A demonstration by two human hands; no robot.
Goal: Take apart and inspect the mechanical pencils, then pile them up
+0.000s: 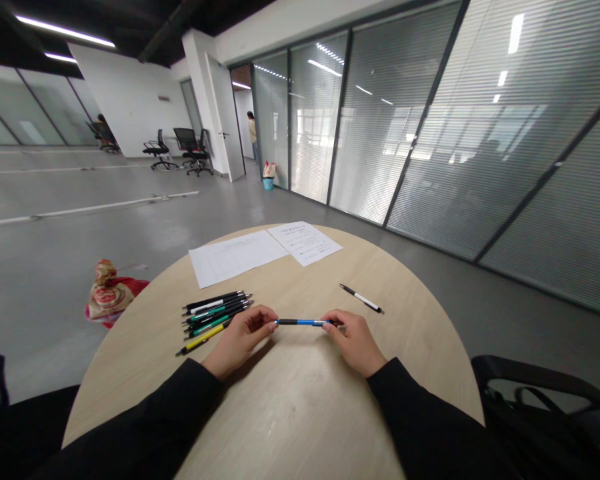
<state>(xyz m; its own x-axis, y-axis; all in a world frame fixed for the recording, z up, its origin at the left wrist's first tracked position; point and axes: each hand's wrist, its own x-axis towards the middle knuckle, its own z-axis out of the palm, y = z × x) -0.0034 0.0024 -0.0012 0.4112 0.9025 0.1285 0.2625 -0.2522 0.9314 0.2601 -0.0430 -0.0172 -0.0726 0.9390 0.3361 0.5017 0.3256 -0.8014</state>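
A blue pen (303, 323) with a black grip is held level between my two hands, above the round wooden table (290, 400). My left hand (245, 335) pinches its left end, and my right hand (354, 339) pinches its right end. Just left of my left hand lies a group of several pens (213, 313), black, green and white ones side by side. A yellow pen (200, 341) is nearest to me in that group, partly behind my left hand. One white and black pen (361, 298) lies alone beyond my right hand.
Two printed paper sheets (237, 257) (305, 243) lie at the table's far edge. A red and beige bag (111, 293) is on the floor at left. Black chairs (540, 380) flank the table. A person (252, 133) stands by the distant doorway.
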